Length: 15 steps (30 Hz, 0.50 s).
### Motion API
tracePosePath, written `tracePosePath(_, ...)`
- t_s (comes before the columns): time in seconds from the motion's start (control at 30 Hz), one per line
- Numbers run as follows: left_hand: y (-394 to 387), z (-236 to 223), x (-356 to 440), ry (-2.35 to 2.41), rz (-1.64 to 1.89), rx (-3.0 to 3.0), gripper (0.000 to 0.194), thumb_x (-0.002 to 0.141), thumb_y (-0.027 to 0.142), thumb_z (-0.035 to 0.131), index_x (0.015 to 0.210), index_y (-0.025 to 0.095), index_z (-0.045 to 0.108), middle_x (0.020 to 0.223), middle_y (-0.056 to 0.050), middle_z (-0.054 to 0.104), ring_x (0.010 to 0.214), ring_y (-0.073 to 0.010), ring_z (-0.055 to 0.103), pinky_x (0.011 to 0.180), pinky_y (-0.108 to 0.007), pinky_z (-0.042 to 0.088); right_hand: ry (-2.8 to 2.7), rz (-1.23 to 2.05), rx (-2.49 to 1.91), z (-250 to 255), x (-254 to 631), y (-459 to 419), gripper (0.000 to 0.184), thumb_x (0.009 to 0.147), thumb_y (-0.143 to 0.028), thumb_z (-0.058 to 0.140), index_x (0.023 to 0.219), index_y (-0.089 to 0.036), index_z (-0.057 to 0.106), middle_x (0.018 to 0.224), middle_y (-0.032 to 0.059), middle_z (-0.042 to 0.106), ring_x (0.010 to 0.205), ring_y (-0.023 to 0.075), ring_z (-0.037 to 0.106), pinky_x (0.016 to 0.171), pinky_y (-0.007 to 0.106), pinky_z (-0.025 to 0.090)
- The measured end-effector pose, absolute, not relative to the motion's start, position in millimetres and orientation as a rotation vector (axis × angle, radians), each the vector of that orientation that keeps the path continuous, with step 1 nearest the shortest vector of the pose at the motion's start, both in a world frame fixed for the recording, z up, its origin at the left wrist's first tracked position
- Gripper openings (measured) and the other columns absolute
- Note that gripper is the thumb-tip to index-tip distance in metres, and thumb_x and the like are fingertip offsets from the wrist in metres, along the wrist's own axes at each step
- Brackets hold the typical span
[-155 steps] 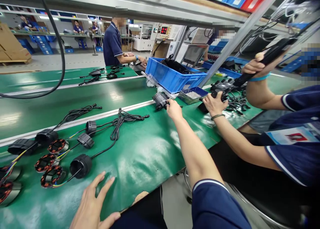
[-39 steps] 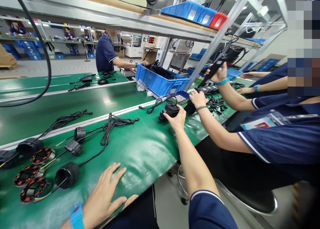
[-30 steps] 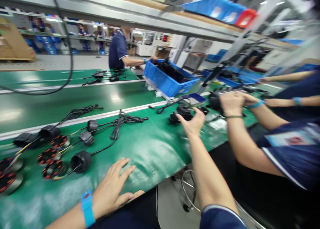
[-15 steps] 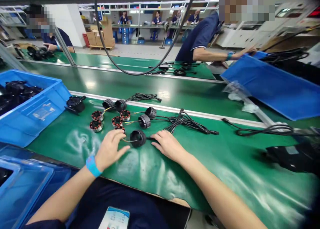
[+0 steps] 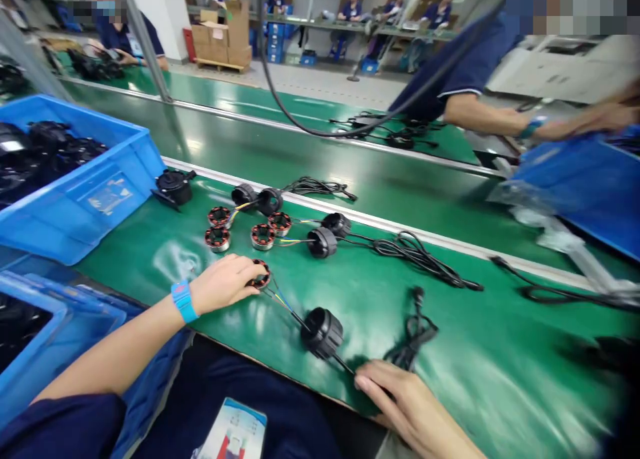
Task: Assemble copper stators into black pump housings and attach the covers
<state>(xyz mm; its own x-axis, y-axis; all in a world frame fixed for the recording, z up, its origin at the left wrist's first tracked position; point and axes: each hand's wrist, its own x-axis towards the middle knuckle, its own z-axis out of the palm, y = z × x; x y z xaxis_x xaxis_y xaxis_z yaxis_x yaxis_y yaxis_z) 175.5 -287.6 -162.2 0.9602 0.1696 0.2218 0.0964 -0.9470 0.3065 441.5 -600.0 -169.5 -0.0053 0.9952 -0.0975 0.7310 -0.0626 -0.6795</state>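
Lower centre of the frame: your left hand (image 5: 224,284) has its fingers and thumb closed around the wound ring (image 5: 260,276), open only as wide as the part. Your right hand (image 5: 403,397), lower right of centre, pinches the black cable (image 5: 342,362) between thumb and fingers, nearly shut. Between them, above the green desk (image 5: 480,359), the black cap (image 5: 323,332) sits on that cable, with coloured wires (image 5: 283,301) running from it to the ring.

Main risk: those thin wires. If your hands pull apart unevenly, the load probably goes into the joints at the ring; one could tear or work loose. The cap could also slide along the cable and nip a wire at its rim.

Left fingers lie over the copper windings; a hard squeeze could scuff them. Right pinch is on slim, smooth cable and might slip, letting the cap swing.

Cable bundle (image 5: 414,335) lies just beyond your right hand; a snag there would tug the line. Second wound ring (image 5: 263,237) and second cap (image 5: 323,243) lie near, centre of frame; a wide sweep could knock them or cross their leads.
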Motion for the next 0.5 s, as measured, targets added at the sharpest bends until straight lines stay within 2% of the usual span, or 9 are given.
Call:
tracePosePath(0.07, -272.5, -145.4, 169.8, 0.212, 0.369, 2.773, 0.042, 0.104, 0.053, 0.051, 0.129, 0.019, 0.057, 0.117, -0.008, 0.067, 0.105, -0.0218, 0.063, 0.093, -0.035, 0.046, -1.771, 0.867, -1.789, -159.0, 451.9, -584.0, 0.032, 0.107, -0.034, 0.041, 0.086, -0.025, 0.064, 0.085, 0.002, 0.068, 0.078, 0.0166, 0.069, 0.071, 0.027, 0.056)
tracePosePath(0.13, -240.8, -121.5, 161.8, 0.373, 0.463, 2.803, 0.042, 0.102, 0.051, 0.055, 0.127, 0.017, 0.06, 0.118, -0.008, 0.067, 0.109, -0.0243, 0.062, 0.099, -0.039, 0.045, -1.758, 0.771, -1.762, -150.9, 463.2, -557.4, 0.027, 0.106, -0.034, 0.045, 0.095, -0.026, 0.068, 0.095, 0.0029, 0.071, 0.088, 0.0176, 0.071, 0.078, 0.027, 0.057)
tracePosePath(0.2, -193.1, -96.9, 149.0, 0.711, 0.581, 2.88, 0.037, 0.101, 0.037, 0.058, 0.128, 0.012, 0.061, 0.121, -0.012, 0.065, 0.115, -0.0291, 0.06, 0.105, -0.048, 0.043, -1.791, 0.642, -1.726, -146.7, 467.4, -524.7, 0.02, 0.104, -0.033, 0.051, 0.1, -0.027, 0.07, 0.099, 0.003, 0.072, 0.091, 0.0178, 0.071, 0.08, 0.027, 0.057)
tracePosePath(0.27, -136.3, -81.3, 133.0, 1.025, 0.538, 2.863, 0.059, 0.088, 0.027, 0.072, 0.139, 0.005, 0.054, 0.135, -0.019, 0.054, 0.132, -0.0378, 0.048, 0.114, -0.056, 0.033, -1.877, 0.577, -1.656, -146.2, 462.5, -491.6, 0.015, 0.102, -0.031, 0.056, 0.105, -0.026, 0.07, 0.102, 0.0037, 0.073, 0.093, 0.0177, 0.071, 0.083, 0.029, 0.057)
tracePosePath(0.33, -82.5, -80.6, 118.2, 1.114, 0.456, 2.753, 0.085, 0.079, 0.035, 0.079, 0.147, -0.001, 0.043, 0.145, -0.022, 0.042, 0.143, -0.0401, 0.036, 0.118, -0.057, 0.027, -1.965, 0.546, -1.568, -147.8, 451.8, -462.7, 0.015, 0.101, -0.03, 0.059, 0.111, -0.026, 0.07, 0.106, 0.0049, 0.072, 0.098, 0.018, 0.07, 0.089, 0.031, 0.057)
tracePosePath(0.37, -60.8, -85.5, 112.2, 1.12, 0.403, 2.711, 0.091, 0.082, 0.043, 0.073, 0.146, -0.01, 0.038, 0.142, -0.022, 0.041, 0.142, -0.0435, 0.035, 0.114, -0.06, 0.028, -2.0, 0.543, -1.529, -148.8, 445.8, -450.6, 0.017, 0.101, -0.029, 0.059, 0.115, -0.025, 0.069, 0.11, 0.0055, 0.071, 0.102, 0.0182, 0.069, 0.092, 0.032, 0.057)
tracePosePath(0.4, -44.3, -92.9, 107.1, 1.113, 0.348, 2.661, 0.096, 0.08, 0.052, 0.068, 0.145, -0.011, 0.037, 0.14, -0.019, 0.042, 0.14, -0.0448, 0.038, 0.111, -0.062, 0.031, -2.024, 0.549, -1.499, -149.7, 440.0, -440.3, 0.02, 0.101, -0.029, 0.059, 0.119, -0.026, 0.069, 0.113, 0.0062, 0.07, 0.105, 0.0183, 0.068, 0.095, 0.033, 0.056)
tracePosePath(0.47, -28.3, -111.0, 99.1, 1.092, 0.325, 2.616, 0.107, 0.069, 0.062, 0.072, 0.143, -0.01, 0.042, 0.13, -0.013, 0.049, 0.132, -0.0446, 0.048, 0.106, -0.064, 0.037, -2.065, 0.574, -1.454, -151.0, 429.9, -424.4, 0.026, 0.101, -0.029, 0.059, 0.126, -0.026, 0.067, 0.122, 0.0076, 0.067, 0.112, 0.0184, 0.066, 0.099, 0.034, 0.056)
tracePosePath(0.5, -28.2, -119.8, 95.7, 1.102, 0.34, 2.617, 0.109, 0.064, 0.064, 0.077, 0.142, -0.006, 0.045, 0.126, -0.01, 0.053, 0.129, -0.0427, 0.052, 0.105, -0.063, 0.04, -2.083, 0.584, -1.439, -152.0, 425.8, -418.6, 0.029, 0.101, -0.028, 0.06, 0.128, -0.027, 0.067, 0.125, 0.0081, 0.065, 0.114, 0.0186, 0.066, 0.101, 0.034, 0.055)
